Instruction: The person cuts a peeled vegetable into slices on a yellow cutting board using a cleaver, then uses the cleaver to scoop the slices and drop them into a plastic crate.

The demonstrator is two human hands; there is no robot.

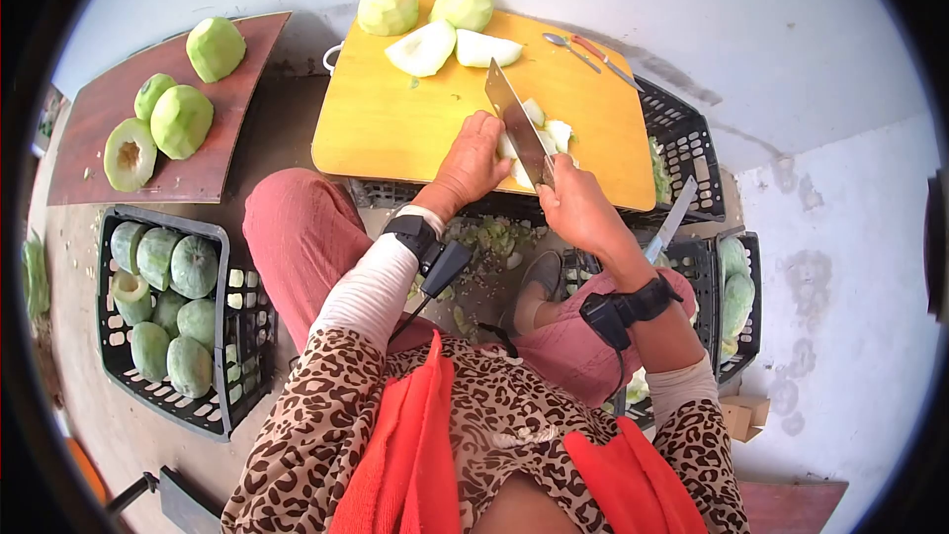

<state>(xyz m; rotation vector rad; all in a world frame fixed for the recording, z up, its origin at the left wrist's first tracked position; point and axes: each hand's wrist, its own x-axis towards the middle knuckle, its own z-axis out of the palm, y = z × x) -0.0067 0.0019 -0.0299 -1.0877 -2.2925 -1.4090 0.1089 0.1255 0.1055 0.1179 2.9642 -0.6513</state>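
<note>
My right hand (578, 206) grips the handle of a cleaver (512, 114), whose broad blade stands on edge over the yellow cutting board (386, 129). Left of the blade, my left hand (473, 163) is closed, fingers curled against a pale melon piece (507, 146) that it mostly hides. More cut melon pieces (559, 133) lie just right of the blade. Toward the board's far side are two melon halves with white flesh (423, 49) and two whole peeled melons (388, 8).
A spoon (571, 51) and a red-handled peeler or knife (605, 61) lie at the board's far right. Peeled melons (182, 122) sit on a brown board (203, 163). Black crates (163, 405) flank my legs, one holding unpeeled melons (195, 267). A knife (675, 213) points up near my right knee.
</note>
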